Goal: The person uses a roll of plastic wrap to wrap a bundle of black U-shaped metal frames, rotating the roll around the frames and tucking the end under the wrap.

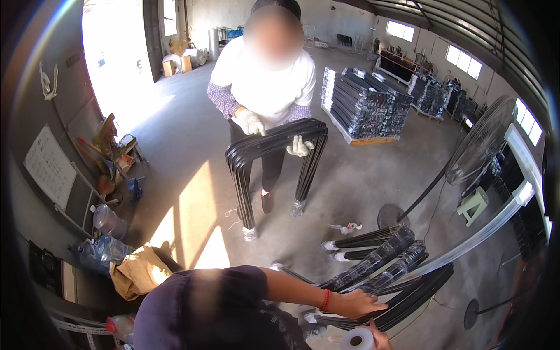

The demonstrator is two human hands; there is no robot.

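Observation:
My left hand [357, 304], with a red bracelet at the wrist, reaches over a bundle of bent black metal tubes [417, 300]. Its fingers are stretched out and lie on or just above the tubes. Close by at the lower edge, my right hand [382, 339] is closed on a roll of clear stretch film [357, 339], partly cut off by the frame. Beside this bundle lie more black tube bundles [373, 262] wrapped in film. Facing me, a co-worker in white gloves holds a bundle of black U-shaped tube frames [277, 140], its wrapped ends pointing down.
A standing fan [481, 140] and a green stool [472, 205] are to the right. Behind the co-worker, wrapped tubes are stacked on a pallet [373, 141]. At left are a brown sack [137, 271], plastic water bottles [108, 221] and a whiteboard [49, 166].

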